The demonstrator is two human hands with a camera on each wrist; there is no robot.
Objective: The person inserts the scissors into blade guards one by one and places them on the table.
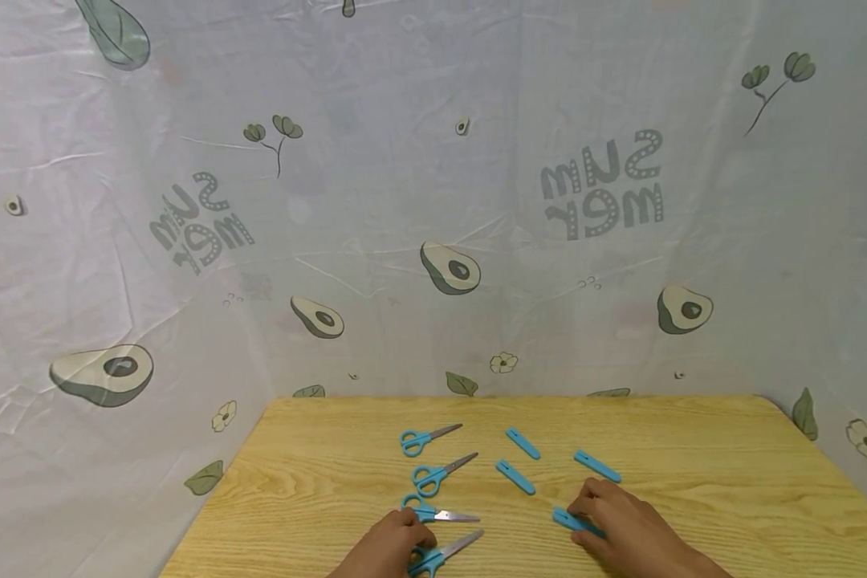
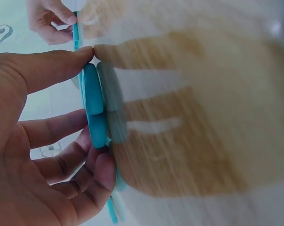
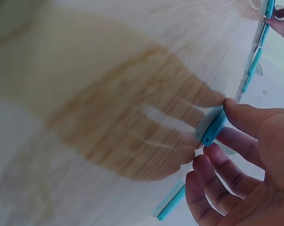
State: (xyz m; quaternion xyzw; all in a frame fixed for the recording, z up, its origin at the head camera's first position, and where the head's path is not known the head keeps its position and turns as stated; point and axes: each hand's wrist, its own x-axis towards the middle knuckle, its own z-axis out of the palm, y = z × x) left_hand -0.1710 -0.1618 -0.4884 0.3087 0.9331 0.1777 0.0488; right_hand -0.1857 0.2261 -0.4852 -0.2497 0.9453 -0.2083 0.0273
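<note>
At the near end of a column of scissors, my left hand (image 1: 388,547) grips the blue handle of the nearest pair of scissors (image 1: 457,548). Its blades point to the right. Seen from the left wrist, thumb and fingers lie on either side of the two blue handle loops (image 2: 93,89), close over the wood. My right hand (image 1: 632,526) pinches a blue scissors blade cover (image 1: 567,518) between thumb and fingers, hiding part of it. The right wrist view shows the rounded end of this cover (image 3: 213,130) at the fingertips, low at the tabletop.
Three more scissors stretch away behind the left hand: a near pair (image 1: 457,517), a middle pair (image 1: 433,477) and a far pair (image 1: 416,441). Three other blue covers lie rightward: (image 1: 516,477) one centrally, another cover (image 1: 523,443) behind, a third cover (image 1: 598,466) beyond my right hand.
</note>
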